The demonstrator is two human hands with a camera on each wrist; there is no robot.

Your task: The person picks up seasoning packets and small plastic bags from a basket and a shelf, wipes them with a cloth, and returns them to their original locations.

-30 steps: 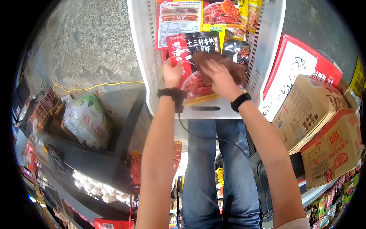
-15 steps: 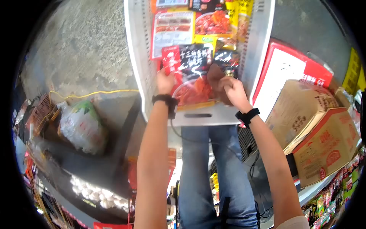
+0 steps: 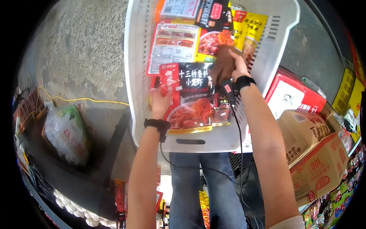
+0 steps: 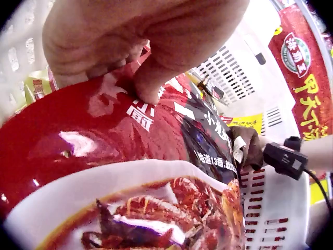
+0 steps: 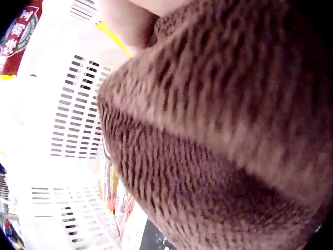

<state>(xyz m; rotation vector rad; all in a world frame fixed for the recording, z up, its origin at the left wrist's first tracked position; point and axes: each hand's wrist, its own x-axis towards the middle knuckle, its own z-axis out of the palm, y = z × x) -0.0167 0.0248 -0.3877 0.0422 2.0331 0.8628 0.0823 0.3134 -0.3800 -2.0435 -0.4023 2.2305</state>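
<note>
A red and black seasoning packet (image 3: 190, 103) with a crayfish picture lies at the near end of a white plastic basket (image 3: 225, 147). My left hand (image 3: 160, 102) grips its left edge. In the left wrist view the thumb (image 4: 148, 86) presses on the red front. My right hand (image 3: 240, 66) holds a bunched brown cloth (image 3: 224, 63) by the packet's upper right corner. Ribbed, fuzzy fabric (image 5: 208, 130) fills most of the right wrist view and hides most of the fingers.
More packets lie farther up the basket, among them a white-backed one (image 3: 173, 45) and a yellow one (image 3: 253, 28). Cardboard boxes (image 3: 305, 133) and a red and white carton (image 3: 291, 93) stand at right. A plastic-wrapped bag (image 3: 66, 131) sits at left. Cables hang from the wrists.
My right hand was flat on the cloth over the packet, then bunched it at the packet's right side, and is now farther up. The left hand keeps its hold on the packet. The head view has shifted.
</note>
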